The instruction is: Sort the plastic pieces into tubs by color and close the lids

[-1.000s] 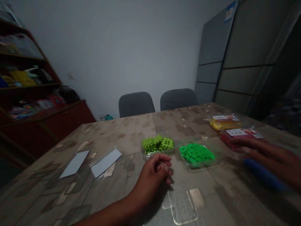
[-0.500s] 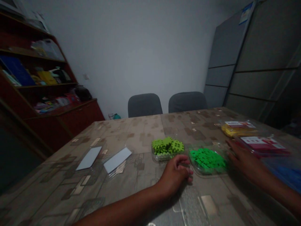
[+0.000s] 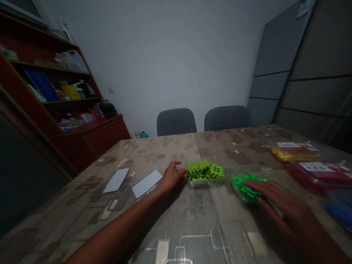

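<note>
A clear plastic tray with lime-green notched building pieces (image 3: pixel 205 169) stands near the middle of the table. Beside its left edge is my left hand (image 3: pixel 172 176), fingers loosely curved and apart; whether they touch the tray is unclear. To the right, a second clear tray holds a heap of brighter green pieces (image 3: pixel 244 185). My right hand (image 3: pixel 283 205) reaches over that heap from the right, fingers stretched across the pieces and thumb lower at the near side. It covers the tray's right part, and no piece is clearly held.
Two white cards on clear lids (image 3: pixel 147 183) lie to the left. On the right are clear boxes with yellow pieces (image 3: pixel 291 154), red pieces (image 3: pixel 308 179) and blue pieces (image 3: pixel 339 211). Two grey chairs (image 3: pixel 176 121) stand behind the patterned table (image 3: pixel 154 150).
My left hand has moved left, from in front of the trays to the lime tray's left side. My right hand has come over the bright green pieces. The view has turned slightly left.
</note>
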`<state>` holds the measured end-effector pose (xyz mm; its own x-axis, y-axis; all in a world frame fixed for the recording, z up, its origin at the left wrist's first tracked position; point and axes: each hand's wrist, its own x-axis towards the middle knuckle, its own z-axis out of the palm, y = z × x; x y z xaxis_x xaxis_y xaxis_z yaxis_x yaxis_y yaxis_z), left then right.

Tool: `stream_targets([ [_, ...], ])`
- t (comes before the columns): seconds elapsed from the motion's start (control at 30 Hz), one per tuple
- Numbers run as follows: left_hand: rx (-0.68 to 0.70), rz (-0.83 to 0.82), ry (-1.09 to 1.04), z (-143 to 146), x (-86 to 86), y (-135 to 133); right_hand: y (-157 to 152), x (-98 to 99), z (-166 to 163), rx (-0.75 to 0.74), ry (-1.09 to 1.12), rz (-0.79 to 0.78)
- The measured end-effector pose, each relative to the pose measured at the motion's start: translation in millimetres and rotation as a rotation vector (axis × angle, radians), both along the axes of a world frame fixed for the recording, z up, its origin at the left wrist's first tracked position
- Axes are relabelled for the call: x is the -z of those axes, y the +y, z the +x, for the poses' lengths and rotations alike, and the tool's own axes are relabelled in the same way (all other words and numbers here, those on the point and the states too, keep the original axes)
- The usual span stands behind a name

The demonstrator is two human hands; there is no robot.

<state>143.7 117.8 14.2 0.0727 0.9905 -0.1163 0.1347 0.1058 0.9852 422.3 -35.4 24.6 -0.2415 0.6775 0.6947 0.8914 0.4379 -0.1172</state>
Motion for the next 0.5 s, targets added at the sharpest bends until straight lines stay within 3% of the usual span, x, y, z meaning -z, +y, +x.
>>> stream_targets([
  [0.17, 0.094, -0.056, -0.001, 2, 6.4, -2, -9, 1.8, -21, -0.088, -0.127, 0.002],
  [0.33, 0.132, -0.035, -0.052, -33, -4.1, -34, -13, 0.7, -25, -0.108, -0.128, -0.039],
  [0.5, 0.091, -0.027, -0.081, -67, -9.8, -89, -15, 16.3, -29, -0.030, 0.099, -0.343],
])
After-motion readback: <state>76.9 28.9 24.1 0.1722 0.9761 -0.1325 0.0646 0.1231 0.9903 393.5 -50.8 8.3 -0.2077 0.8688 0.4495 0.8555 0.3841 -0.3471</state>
